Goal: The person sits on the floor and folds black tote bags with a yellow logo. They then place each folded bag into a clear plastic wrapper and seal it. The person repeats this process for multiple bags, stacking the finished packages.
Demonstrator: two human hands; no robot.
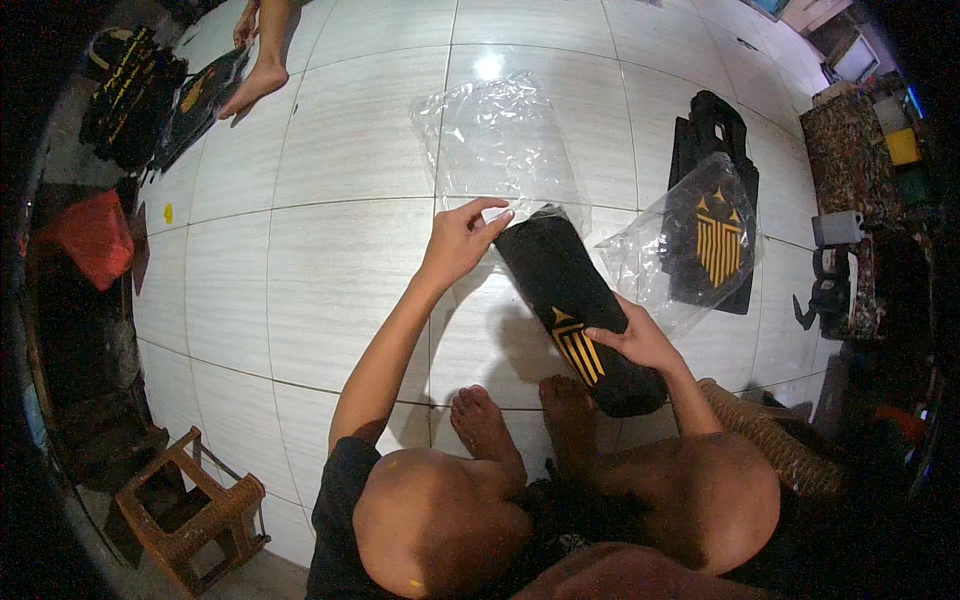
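Note:
My right hand (637, 331) grips a folded black fabric item (566, 277) with a yellow striped print, its thumb on top near the print. My left hand (469, 236) is at the item's far end, thumb and forefinger curled at the opening of a clear plastic bag (502, 150). Whether they pinch the film is hard to see. That bag lies on the floor beyond the item, touching its far end. To the right, another clear plastic bag (652, 262) partly covers black folded fabric items (716, 127), the upper one bearing a yellow star-and-stripe print.
Another person's foot (259, 88) and hand (244, 28) are at the upper left, beside a bagged black item (199, 101) and a dark pile (127, 97). A brown stool frame (187, 517) stands lower left; a red bag (97, 236) is at left. A woven item (772, 442) lies near my right knee.

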